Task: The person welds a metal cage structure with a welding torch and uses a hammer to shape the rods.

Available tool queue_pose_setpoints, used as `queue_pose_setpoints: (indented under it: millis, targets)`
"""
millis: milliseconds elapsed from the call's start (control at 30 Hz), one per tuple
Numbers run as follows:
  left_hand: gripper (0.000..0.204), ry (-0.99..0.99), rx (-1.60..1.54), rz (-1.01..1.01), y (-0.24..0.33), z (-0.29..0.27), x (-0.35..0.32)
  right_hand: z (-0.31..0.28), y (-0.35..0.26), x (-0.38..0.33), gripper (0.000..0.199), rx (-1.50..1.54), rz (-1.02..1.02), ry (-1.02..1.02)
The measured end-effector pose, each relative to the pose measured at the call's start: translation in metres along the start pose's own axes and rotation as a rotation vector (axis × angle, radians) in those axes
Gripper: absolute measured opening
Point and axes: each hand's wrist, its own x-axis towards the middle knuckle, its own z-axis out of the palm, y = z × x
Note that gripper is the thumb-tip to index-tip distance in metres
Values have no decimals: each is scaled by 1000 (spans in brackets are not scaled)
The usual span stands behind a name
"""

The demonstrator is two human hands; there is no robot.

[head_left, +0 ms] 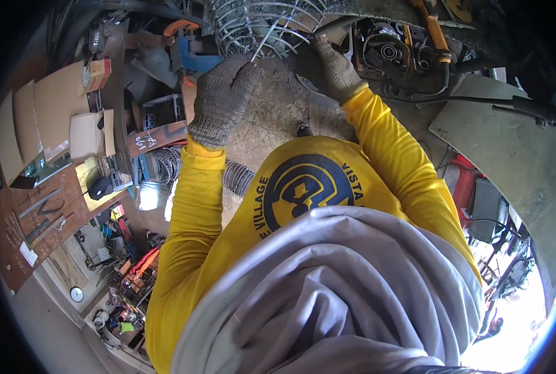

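Note:
At the top of the view lies a cage of bent metal wire (pixel 234 28), rounded and made of rings crossed by rods. My left hand (pixel 225 100), in a grey knitted glove, is closed around the lower end of a thin metal rod (pixel 263 43) that slants up across the cage. My right hand (pixel 337 70), gloved the same way, is beside the cage's lower right edge. Its thumb stands apart from the darker, shadowed fingers, and nothing shows between them. Whether its fingertips touch the wire I cannot tell.
A blue clamp with orange ends (pixel 194 56) stands left of the cage. On the right lie an orange-handled tool (pixel 436 31), a black case of parts (pixel 387 50), dark cables and a large metal sheet (pixel 496 131). Cardboard boxes (pixel 53 112) and a coil of wire (pixel 167 163) are at left.

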Motion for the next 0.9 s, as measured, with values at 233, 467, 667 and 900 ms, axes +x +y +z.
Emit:
queue_pose_setpoints:
  millis: [233, 467, 667, 900]
  targets:
    - [26, 1, 41, 23, -7, 3, -4, 27, 3, 7, 57, 591, -2, -13]
    - [25, -29, 82, 78, -15, 3, -4, 19, 17, 14, 58, 627, -32, 28]
    - [25, -57, -10, -75, -2, -1, -3, 16, 21, 15, 56, 606, -31, 50]
    - [27, -16, 0, -41, -4, 1, -3, 15, 17, 10, 59, 609, 26, 11]
